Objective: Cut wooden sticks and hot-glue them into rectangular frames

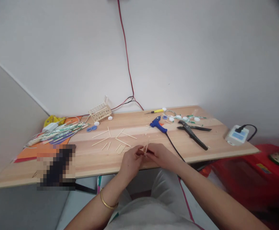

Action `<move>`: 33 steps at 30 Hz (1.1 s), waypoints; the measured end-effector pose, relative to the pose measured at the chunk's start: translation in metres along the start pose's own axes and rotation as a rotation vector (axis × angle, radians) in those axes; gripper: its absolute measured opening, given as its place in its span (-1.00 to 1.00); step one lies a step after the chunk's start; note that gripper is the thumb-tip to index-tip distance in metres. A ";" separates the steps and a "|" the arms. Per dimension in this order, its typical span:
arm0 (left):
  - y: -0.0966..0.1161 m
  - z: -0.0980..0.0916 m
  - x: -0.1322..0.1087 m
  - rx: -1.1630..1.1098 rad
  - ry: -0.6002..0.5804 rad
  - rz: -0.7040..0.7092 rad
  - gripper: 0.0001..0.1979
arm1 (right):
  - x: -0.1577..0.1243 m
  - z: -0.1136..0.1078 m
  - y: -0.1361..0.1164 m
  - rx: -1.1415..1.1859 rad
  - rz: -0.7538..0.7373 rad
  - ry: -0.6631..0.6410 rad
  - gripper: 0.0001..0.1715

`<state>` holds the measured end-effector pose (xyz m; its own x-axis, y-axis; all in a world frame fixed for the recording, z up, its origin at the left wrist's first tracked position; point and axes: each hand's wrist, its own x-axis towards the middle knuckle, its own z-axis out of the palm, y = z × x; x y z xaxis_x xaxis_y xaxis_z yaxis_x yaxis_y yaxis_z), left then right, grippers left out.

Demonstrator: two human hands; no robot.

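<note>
Hands meet at the near edge of the wooden table (201,150): our left hand (131,161) and our right hand (162,156) come together fingertip to fingertip, each pinching the lower end of one thin wooden stick (147,144). Which fingers do the gripping we cannot tell. The stick stands nearly upright between them. Its long axis runs away from us towards the wall, its free end pointing up and leaning slightly to the right. A gold bangle (107,203) sits on our left wrist. Just beyond the hands lie loose sticks (116,140) scattered at many angles. Further back and to the left stands a small basket built of sticks (100,111). To the right of our hands we see a blue glue gun (158,124), black pliers (193,132) and, at the far edge, a yellow screwdriver (156,111). A white power strip (237,135) rests at the right end, and orange paper (34,152) at the left. The table stands against a plain white wall, down which a red cable (127,64) hangs.
</note>
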<state>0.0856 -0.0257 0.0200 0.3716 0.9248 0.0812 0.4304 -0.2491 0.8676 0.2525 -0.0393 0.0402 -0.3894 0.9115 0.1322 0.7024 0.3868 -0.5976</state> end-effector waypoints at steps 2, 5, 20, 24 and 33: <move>-0.007 0.005 -0.002 0.044 0.012 -0.006 -0.59 | -0.003 0.007 0.001 -0.026 -0.007 -0.017 -0.84; -0.014 0.011 -0.004 0.136 0.022 0.028 -0.63 | -0.007 0.015 0.003 -0.030 -0.031 -0.016 -0.83; 0.007 0.002 -0.005 -0.155 -0.082 -0.006 -0.75 | -0.010 -0.003 -0.002 0.399 0.080 0.083 -0.85; 0.012 0.005 -0.006 -0.159 -0.065 -0.027 -0.76 | -0.013 -0.004 -0.001 0.426 0.119 0.119 -0.86; 0.015 0.009 -0.002 -0.050 -0.084 0.020 -0.73 | -0.018 -0.016 0.008 0.351 0.134 0.038 -0.81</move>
<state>0.0990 -0.0338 0.0290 0.4488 0.8917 0.0591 0.3812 -0.2508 0.8898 0.2744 -0.0503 0.0460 -0.2810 0.9578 0.0600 0.4960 0.1985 -0.8453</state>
